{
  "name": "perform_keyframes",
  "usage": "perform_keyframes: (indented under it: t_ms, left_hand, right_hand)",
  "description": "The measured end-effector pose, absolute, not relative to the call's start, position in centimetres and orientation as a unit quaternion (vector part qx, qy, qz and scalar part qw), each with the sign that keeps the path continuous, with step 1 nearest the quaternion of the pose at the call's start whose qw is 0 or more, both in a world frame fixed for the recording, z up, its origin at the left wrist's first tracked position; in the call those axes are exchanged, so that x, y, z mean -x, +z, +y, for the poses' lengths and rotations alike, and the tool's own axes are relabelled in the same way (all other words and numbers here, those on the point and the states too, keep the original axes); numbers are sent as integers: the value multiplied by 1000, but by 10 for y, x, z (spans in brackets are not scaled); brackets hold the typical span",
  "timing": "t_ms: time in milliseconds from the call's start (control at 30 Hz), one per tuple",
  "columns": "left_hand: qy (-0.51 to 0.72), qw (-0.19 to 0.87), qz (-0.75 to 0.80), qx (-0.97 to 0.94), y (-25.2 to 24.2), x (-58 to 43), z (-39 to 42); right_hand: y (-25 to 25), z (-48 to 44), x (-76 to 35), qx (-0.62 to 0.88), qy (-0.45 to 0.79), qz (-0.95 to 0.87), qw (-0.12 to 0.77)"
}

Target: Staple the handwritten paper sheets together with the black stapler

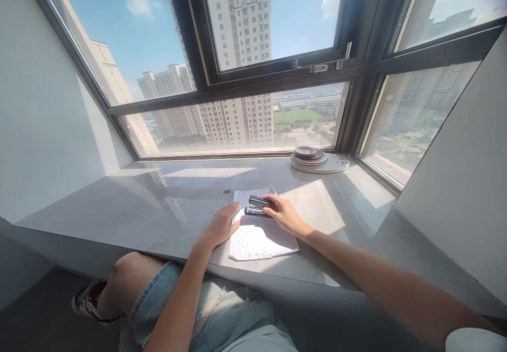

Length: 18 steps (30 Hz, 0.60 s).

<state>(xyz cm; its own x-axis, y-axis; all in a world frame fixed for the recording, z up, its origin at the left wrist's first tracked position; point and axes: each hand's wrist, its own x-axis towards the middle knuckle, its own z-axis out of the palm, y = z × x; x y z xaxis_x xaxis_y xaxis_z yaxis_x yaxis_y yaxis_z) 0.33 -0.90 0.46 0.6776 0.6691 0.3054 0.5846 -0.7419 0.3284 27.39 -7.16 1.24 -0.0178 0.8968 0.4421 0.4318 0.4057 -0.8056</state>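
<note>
Your left hand lies flat, fingers spread and palm down, pressing the left edge of the paper. The paper is a thin, white, rectangular printed sheet, lying flat on the smooth, polished grey sill near its front edge. A small dark piece lies on the sill just behind the paper's upper left corner.

The stapler is dark, narrow and bar-shaped, and it sits over the upper part of the paper between both hands. Its long axis runs left to right, with the free end pointing left. Its two arms stand slightly apart.

Your right hand is closed around the stapler's right end. Round, flat, stacked plates sit well behind it by the window, clear of both hands.
</note>
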Motion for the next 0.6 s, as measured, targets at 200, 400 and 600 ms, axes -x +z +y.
perform_keyframes:
  t_ms: [200,400,600]
  left_hand:
    - [265,119,344,-893,-1,-21,-34]
    - [257,128,331,-899,3,-20,-38]
    - [249,124,328,-903,0,-17,-36]
  right_hand:
    - [8,-73,-274,462,202,-749,430]
    - [19,-75,-276,450,298,-708,456]
    - [18,-69,-286,450,382,-625,512]
